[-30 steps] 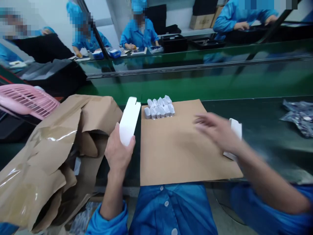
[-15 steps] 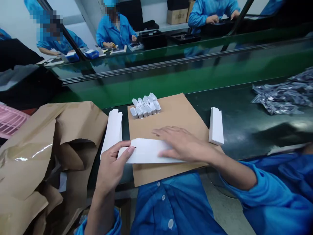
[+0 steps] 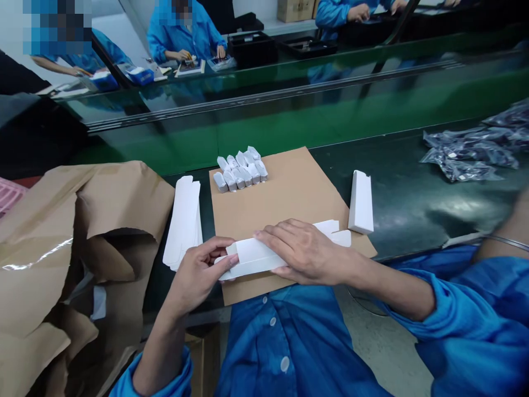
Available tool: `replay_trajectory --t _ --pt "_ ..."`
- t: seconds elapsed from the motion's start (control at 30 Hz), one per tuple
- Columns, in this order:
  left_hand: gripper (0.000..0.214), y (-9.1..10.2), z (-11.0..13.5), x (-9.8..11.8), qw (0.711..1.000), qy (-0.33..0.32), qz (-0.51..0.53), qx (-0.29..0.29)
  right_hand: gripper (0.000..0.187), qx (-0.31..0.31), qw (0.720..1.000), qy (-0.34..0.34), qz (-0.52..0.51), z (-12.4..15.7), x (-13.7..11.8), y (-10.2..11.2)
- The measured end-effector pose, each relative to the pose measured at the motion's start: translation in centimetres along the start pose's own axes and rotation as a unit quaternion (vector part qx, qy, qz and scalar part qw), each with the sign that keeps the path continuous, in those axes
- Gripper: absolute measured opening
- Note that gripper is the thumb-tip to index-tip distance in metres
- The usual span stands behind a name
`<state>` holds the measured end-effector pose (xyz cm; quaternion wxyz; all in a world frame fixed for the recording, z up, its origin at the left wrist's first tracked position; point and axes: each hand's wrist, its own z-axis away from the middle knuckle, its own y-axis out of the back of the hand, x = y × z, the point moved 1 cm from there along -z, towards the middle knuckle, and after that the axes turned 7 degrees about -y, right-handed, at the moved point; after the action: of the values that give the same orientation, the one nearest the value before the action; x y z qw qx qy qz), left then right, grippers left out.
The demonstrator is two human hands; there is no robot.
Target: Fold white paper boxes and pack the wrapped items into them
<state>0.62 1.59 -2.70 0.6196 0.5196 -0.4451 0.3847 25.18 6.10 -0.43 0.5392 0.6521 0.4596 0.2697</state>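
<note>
Between my hands is a long white carton [image 3: 254, 256], partly opened into a box shape, with loose flaps at its right end. My left hand [image 3: 200, 270] grips its left end, thumb in front and fingers behind. Across its middle and right part lies my right hand [image 3: 303, 251], fingers bent over the top edge and thumb below. Under the carton is a brown cardboard sheet [image 3: 285, 187]. A stack of flat white cartons [image 3: 184, 220] lies to the left of the sheet. On the right, a formed white box [image 3: 361, 203] rests at the sheet's edge.
Small white wrapped pieces [image 3: 239, 171] stand in rows on the sheet's far left corner. Torn brown paper [image 3: 111, 204] bulges at the left. Clear plastic bags [image 3: 463, 154] lie on the dark bench [image 3: 405, 193] at right. Co-workers in blue sit beyond the green divider [image 3: 289, 124].
The flat white carton has been opened into a box shape, its right-end flaps now showing. My right hand has closed over it. The view has shifted slightly.
</note>
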Motion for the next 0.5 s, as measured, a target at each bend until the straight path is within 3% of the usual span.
replay_trajectory --t 0.27,0.43,0.5 --pt "0.018 -1.9 -1.3 1.5 0.992 -0.082 -0.094 0.012 0.046 0.013 1.0 0.0 0.008 0.5 -0.1 0.2" --pt "0.014 -0.3 -1.4 1.4 0.992 -0.073 -0.098 0.011 0.036 0.022 0.998 -0.004 0.064 0.8 0.0 0.5" --pt "0.011 0.4 -1.1 1.3 0.995 -0.059 -0.066 0.056 0.034 0.037 0.996 -0.043 0.074 1.4 0.6 0.4"
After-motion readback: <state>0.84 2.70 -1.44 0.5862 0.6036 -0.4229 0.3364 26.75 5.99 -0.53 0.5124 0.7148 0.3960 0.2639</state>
